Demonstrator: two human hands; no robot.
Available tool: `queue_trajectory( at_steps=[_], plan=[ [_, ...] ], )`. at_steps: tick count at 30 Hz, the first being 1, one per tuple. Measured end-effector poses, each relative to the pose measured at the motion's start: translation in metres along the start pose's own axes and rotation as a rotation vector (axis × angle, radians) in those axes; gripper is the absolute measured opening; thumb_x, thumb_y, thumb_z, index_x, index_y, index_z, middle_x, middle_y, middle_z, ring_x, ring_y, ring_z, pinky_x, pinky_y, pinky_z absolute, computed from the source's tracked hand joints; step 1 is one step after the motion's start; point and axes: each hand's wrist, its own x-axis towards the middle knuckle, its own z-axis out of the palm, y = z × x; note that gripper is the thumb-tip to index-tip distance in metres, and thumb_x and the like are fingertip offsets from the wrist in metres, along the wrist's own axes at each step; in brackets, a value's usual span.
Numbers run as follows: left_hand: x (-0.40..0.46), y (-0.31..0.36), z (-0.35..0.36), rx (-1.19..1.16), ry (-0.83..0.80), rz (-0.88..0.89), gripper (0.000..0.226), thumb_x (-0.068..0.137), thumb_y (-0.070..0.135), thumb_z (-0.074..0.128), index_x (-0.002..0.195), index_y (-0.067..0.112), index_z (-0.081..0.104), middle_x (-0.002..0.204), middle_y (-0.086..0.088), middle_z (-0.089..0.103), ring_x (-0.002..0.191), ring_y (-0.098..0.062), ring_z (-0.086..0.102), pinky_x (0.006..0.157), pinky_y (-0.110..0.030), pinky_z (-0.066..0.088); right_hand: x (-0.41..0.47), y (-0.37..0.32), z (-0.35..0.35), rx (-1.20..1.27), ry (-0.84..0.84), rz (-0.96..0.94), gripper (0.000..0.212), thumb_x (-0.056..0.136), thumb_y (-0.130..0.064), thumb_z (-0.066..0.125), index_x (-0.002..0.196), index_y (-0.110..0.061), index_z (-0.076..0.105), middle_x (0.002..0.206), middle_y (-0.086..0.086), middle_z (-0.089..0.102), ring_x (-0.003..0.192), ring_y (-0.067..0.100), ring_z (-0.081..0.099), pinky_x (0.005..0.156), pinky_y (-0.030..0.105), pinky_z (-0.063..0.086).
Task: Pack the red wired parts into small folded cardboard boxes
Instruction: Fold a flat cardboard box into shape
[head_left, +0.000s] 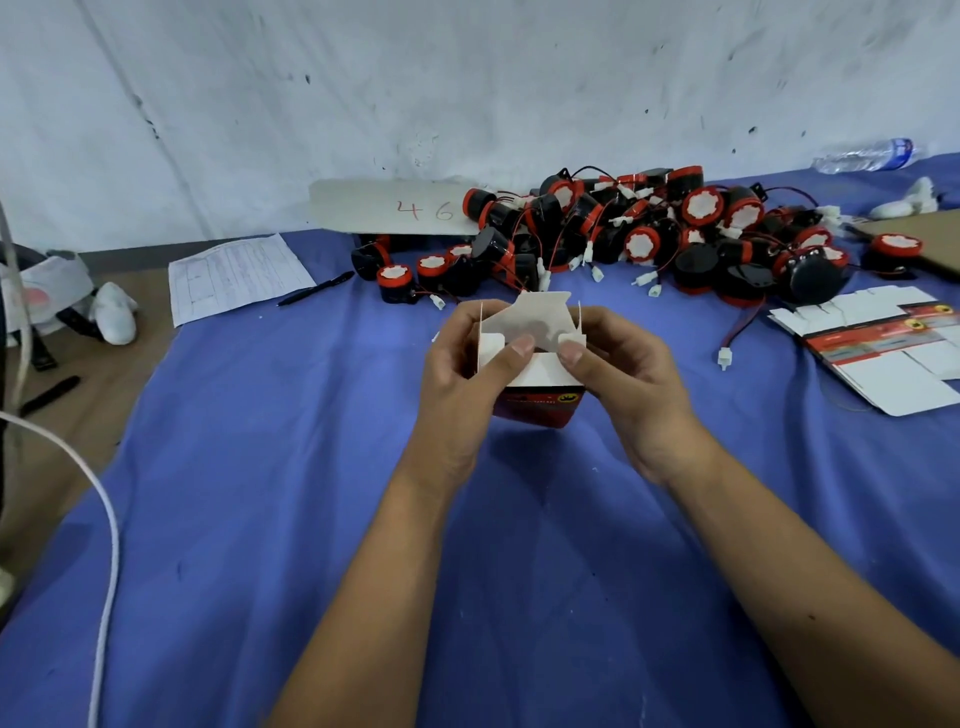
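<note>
A small cardboard box (535, 374), white inside and red and black outside, is held above the blue cloth at the middle of the view. My left hand (462, 374) grips its left side with the thumb on a white side flap. My right hand (618, 374) grips its right side, its thumb pressing the other side flap. The top lid flap stands up behind my thumbs. A heap of red and black wired parts (639, 234) with white connectors lies beyond the box. What the box holds is hidden.
Flat unfolded boxes (883, 343) lie at the right. A paper sheet (234, 275) and a pen (317, 288) lie at the left, a card marked 46 (395, 208) stands behind. A water bottle (867, 155) lies far right. A white cable (104, 519) crosses the left edge.
</note>
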Motion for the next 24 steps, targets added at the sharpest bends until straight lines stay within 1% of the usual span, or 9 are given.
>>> queue_trajectory(
  at_steps=[3,5,8,10,13,15,19,22,24],
  plan=[
    [-0.001,0.000,0.005,0.005,-0.047,0.003,0.020,0.093,0.025,0.066,0.111,0.034,0.068,0.112,0.002,0.074,0.104,-0.017,0.068,0.086,-0.032,0.056,0.001,0.000,-0.002,-0.075,0.035,-0.016,0.037,0.091,-0.023,0.069,0.125,-0.011,0.064,0.120,0.011,0.070,0.110,0.034,0.067,0.089,0.035,0.056],
    [-0.002,-0.001,0.006,0.001,-0.053,0.004,0.024,0.096,0.019,0.061,0.108,0.038,0.069,0.110,0.003,0.074,0.104,-0.019,0.068,0.088,-0.036,0.057,0.001,-0.002,-0.004,-0.075,0.008,0.010,0.048,0.088,-0.027,0.070,0.132,-0.012,0.059,0.125,0.011,0.067,0.114,0.036,0.063,0.090,0.037,0.054],
    [-0.003,0.000,0.008,0.033,-0.059,0.064,0.023,0.098,0.008,0.056,0.111,0.025,0.066,0.101,0.006,0.073,0.092,-0.010,0.069,0.072,-0.026,0.059,-0.001,-0.002,0.000,-0.051,-0.072,0.059,0.046,0.089,-0.033,0.068,0.130,-0.013,0.061,0.120,0.007,0.068,0.109,0.024,0.064,0.087,0.031,0.052],
    [-0.003,0.000,0.008,0.059,-0.065,0.121,0.021,0.099,0.000,0.053,0.110,0.015,0.063,0.094,0.013,0.071,0.084,-0.003,0.068,0.065,-0.016,0.056,-0.001,-0.002,0.004,-0.014,-0.045,0.073,0.040,0.091,-0.036,0.062,0.124,-0.013,0.067,0.108,0.005,0.071,0.097,0.018,0.065,0.079,0.026,0.051],
    [-0.002,-0.001,0.008,0.102,-0.013,0.151,0.019,0.094,0.003,0.056,0.107,0.016,0.063,0.092,0.017,0.070,0.085,-0.001,0.065,0.072,-0.014,0.051,0.000,-0.002,0.002,0.046,0.047,0.128,0.048,0.092,-0.036,0.051,0.127,-0.008,0.065,0.118,0.021,0.069,0.104,0.029,0.064,0.088,0.040,0.048],
    [-0.001,-0.002,0.008,0.104,0.042,0.137,0.023,0.090,0.006,0.058,0.104,0.024,0.064,0.092,0.017,0.071,0.087,-0.002,0.065,0.074,-0.015,0.050,0.000,-0.002,0.002,0.045,0.034,0.145,0.049,0.092,-0.032,0.046,0.131,-0.007,0.062,0.124,0.023,0.067,0.109,0.031,0.064,0.092,0.042,0.048],
    [-0.001,-0.005,0.007,0.112,0.073,0.094,0.025,0.090,0.008,0.056,0.107,0.024,0.064,0.093,0.018,0.071,0.087,-0.001,0.066,0.074,-0.017,0.052,-0.003,-0.002,0.006,-0.210,-0.060,0.048,0.040,0.089,-0.015,0.056,0.128,-0.021,0.060,0.111,0.013,0.069,0.103,0.021,0.065,0.090,0.033,0.053],
    [-0.003,-0.005,0.011,0.192,0.070,0.077,0.030,0.091,0.011,0.053,0.113,0.030,0.061,0.104,0.017,0.071,0.099,-0.003,0.066,0.082,-0.020,0.054,-0.005,0.003,0.007,-0.469,-0.058,-0.011,0.049,0.095,-0.018,0.047,0.144,-0.026,0.045,0.124,-0.006,0.064,0.115,0.010,0.061,0.098,0.034,0.050],
    [-0.005,-0.006,0.014,0.336,0.052,0.129,0.031,0.095,0.010,0.052,0.122,0.025,0.058,0.120,0.006,0.067,0.114,-0.013,0.063,0.095,-0.032,0.054,-0.006,0.007,0.006,-0.630,-0.067,-0.032,0.058,0.097,-0.020,0.039,0.154,-0.027,0.030,0.144,-0.009,0.051,0.130,0.010,0.052,0.109,0.040,0.044]
  ],
)
